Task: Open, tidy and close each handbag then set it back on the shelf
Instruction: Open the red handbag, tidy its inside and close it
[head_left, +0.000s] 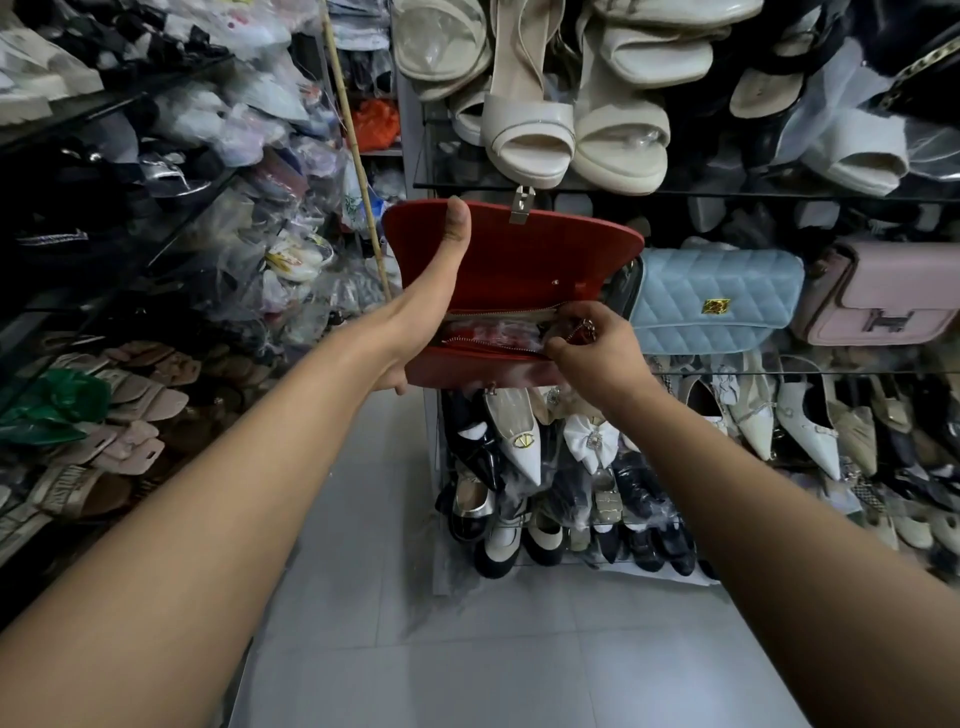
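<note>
L hand (435, 293) is gripping the red textured flap handbag (524, 260) from its left side, thumb pressing up the inside of the raised flap, fingers curling under the base. R hand (597, 356) is pinching the rim of the bag's open mouth at its right end. Bag is hanging in mid-air in front of the glass shelf (831, 370), just left of 1 pale blue quilted bag (717, 296) & 1 pink bag (883, 296)

Upper ctr: cream platform sandals (530, 135). Left of ctr: bamboo pole (359, 161), tilted. Lower left: beige slides (148, 397), green plastic bag (52, 405). Lower right: white pointed pumps (810, 431). Bottom: grey tiled floor (467, 649).
</note>
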